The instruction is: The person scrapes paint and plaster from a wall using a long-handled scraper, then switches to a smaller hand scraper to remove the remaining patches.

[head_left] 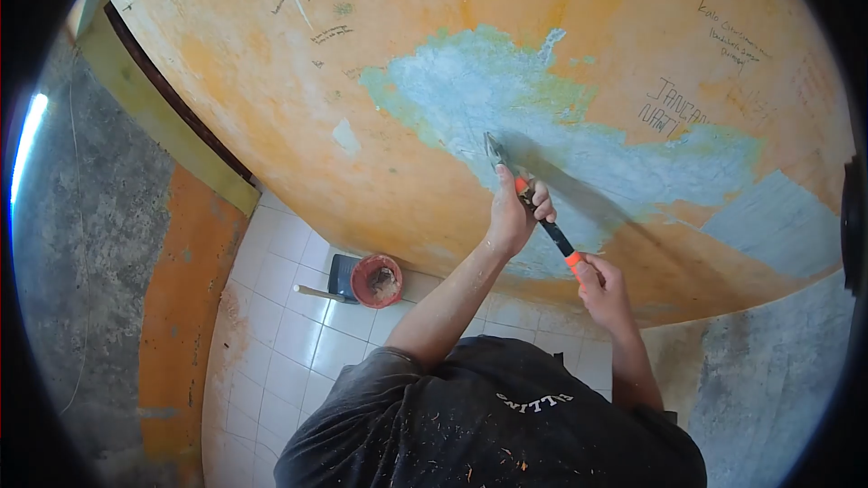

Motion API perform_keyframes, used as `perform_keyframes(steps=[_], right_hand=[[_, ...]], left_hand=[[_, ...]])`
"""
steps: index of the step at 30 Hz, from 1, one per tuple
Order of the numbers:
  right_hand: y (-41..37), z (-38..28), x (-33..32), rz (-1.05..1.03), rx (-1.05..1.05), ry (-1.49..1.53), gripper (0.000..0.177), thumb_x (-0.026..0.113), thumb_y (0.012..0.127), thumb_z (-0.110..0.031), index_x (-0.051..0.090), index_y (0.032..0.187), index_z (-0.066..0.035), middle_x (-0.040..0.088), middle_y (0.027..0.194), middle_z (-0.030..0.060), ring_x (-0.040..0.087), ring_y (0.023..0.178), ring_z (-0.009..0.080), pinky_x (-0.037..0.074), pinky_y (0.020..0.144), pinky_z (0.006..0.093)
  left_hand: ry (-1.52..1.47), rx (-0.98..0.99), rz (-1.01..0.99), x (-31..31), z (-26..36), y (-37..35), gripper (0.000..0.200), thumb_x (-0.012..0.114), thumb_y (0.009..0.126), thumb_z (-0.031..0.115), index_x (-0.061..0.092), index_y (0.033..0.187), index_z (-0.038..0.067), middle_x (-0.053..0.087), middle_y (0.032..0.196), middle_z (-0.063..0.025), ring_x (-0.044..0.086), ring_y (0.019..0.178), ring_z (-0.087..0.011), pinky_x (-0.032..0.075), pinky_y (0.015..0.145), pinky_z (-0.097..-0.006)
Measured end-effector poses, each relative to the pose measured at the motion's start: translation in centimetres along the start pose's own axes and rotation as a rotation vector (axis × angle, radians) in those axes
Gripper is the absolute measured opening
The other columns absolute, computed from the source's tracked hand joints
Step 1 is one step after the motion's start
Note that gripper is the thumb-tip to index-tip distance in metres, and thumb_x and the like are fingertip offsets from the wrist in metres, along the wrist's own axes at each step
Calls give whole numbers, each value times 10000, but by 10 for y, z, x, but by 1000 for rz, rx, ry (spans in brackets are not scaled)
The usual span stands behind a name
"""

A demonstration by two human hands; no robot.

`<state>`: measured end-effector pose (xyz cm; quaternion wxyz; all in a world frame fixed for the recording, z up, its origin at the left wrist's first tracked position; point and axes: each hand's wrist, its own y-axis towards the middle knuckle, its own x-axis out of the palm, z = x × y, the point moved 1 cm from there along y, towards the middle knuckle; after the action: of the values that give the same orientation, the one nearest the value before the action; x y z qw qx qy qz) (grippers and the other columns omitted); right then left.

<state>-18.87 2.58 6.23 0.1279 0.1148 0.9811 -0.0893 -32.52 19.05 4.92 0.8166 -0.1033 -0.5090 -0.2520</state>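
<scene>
A long-handled scraper (558,236) with a black and orange handle slants across the wall in front of me. My left hand (515,214) is closed around it near its metal head, thumb pointing up along the tool. Lower down, my right hand (604,291) grips the orange end of the handle. The scraper's tip rests right at a large pale blue patch (452,81) where the orange paint is gone, with greenish edges around it. A shadow of the tool and arms falls on the wall to the right.
Below the wall, a red bucket (365,294) with pale debris inside stands on the white tiled floor (289,325). Beside it lies a dark dustpan (343,276) with a light handle. Handwriting marks the orange wall (271,108). A grey and orange wall (108,217) rises at left.
</scene>
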Motion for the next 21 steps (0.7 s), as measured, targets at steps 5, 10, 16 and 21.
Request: perform_keyframes(steps=[5, 10, 16, 21], right_hand=[[6, 12, -1, -39, 18, 158, 410, 595, 993, -326, 621, 1192, 31, 417, 620, -77, 354, 513, 13, 269, 457, 225], [9, 21, -4, -86, 27, 135, 413, 589, 996, -326, 610, 1212, 25, 416, 640, -74, 351, 516, 14, 271, 455, 220], [21, 23, -5, -114, 20, 189, 410, 575, 1001, -335, 621, 1209, 16, 439, 657, -67, 375, 535, 27, 296, 476, 219], [37, 11, 28, -129, -52, 60, 424, 590, 986, -360, 638, 1209, -2, 460, 660, -63, 422, 586, 38, 341, 529, 227]], left_hand=[[49, 32, 31, -4, -6, 0, 521, 232, 990, 659, 395, 955, 165, 359, 690, -11, 371, 555, -147, 395, 597, -346], [82, 40, 57, -1, -7, 1, 547, 231, 985, 671, 376, 928, 147, 377, 673, -20, 388, 539, -157, 423, 584, -349], [105, 77, 84, -9, -12, 11, 550, 263, 974, 687, 373, 933, 150, 361, 655, -12, 382, 527, -156, 421, 561, -348], [134, 137, 145, -23, 26, 7, 546, 254, 973, 694, 380, 938, 164, 348, 652, 5, 362, 521, -137, 404, 544, -325]])
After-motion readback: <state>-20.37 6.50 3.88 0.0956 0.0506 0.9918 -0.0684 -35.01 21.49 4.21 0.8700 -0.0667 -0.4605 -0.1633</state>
